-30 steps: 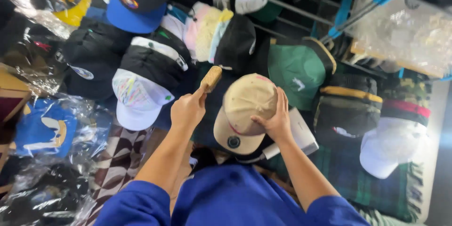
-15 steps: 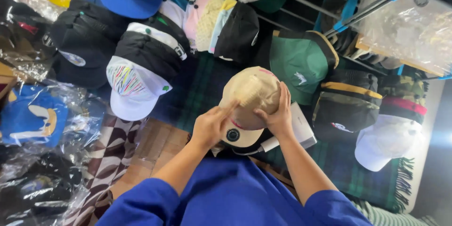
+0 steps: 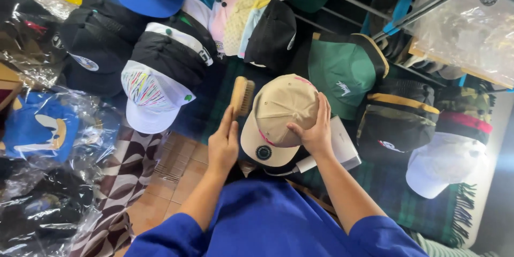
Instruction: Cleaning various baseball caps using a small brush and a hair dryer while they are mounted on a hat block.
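Observation:
A tan cap (image 3: 281, 115) with a round dark badge on its brim sits in front of me, brim toward me. My right hand (image 3: 315, 131) grips its crown on the right side. My left hand (image 3: 223, 144) holds a wooden brush (image 3: 241, 96) by its handle, head up, just left of the cap and apart from it. Both arms wear blue sleeves.
Many caps lie around on a dark plaid blanket (image 3: 396, 193): a white one with coloured streaks (image 3: 150, 99), a green one (image 3: 340, 75), black ones, a white one at right (image 3: 441, 163). Plastic-wrapped caps (image 3: 40, 134) pile at left. A white box (image 3: 342, 147) lies under the tan cap. Metal rack bars (image 3: 375, 8) cross the top.
My left hand drew the brush off the cap's crown and back out to the left. The right hand stays on the cap.

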